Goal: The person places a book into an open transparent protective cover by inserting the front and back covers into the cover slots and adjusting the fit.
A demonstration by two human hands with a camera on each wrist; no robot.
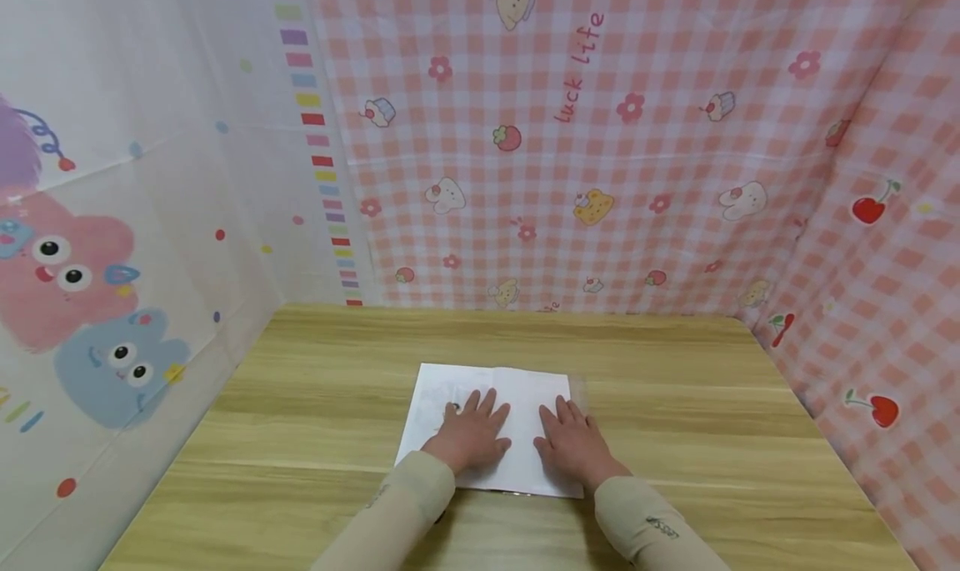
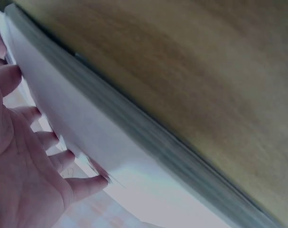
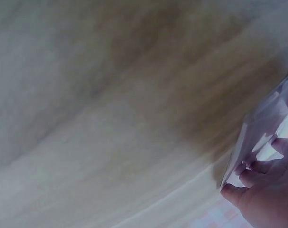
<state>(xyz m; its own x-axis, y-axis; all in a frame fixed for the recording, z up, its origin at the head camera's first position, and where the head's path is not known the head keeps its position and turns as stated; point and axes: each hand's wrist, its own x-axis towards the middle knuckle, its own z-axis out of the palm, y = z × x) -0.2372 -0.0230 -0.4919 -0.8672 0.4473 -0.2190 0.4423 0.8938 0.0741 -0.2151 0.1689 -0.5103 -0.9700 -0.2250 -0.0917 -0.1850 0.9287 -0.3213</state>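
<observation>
A book (image 1: 517, 388) lies spread on the wooden table, its pages mostly white with a faint drawing on the left one. My left hand (image 1: 472, 434) rests on the left page, fingers spread and fairly straight. On the right page my right hand (image 1: 573, 444) lies the same way, near its outer edge. In the left wrist view a thick stack of page edges (image 2: 134, 118) shows beside the left hand (image 2: 30, 166). The right wrist view has the right hand (image 3: 267, 190) with fingertips on the thin right side of the book (image 3: 257, 128), where a clear cover edge shows.
The wooden table (image 1: 300, 396) extends around the book. A pink checked cloth (image 1: 555, 162) hangs behind and on the right, and a white cloth with cartoon figures (image 1: 187, 246) hangs on the left.
</observation>
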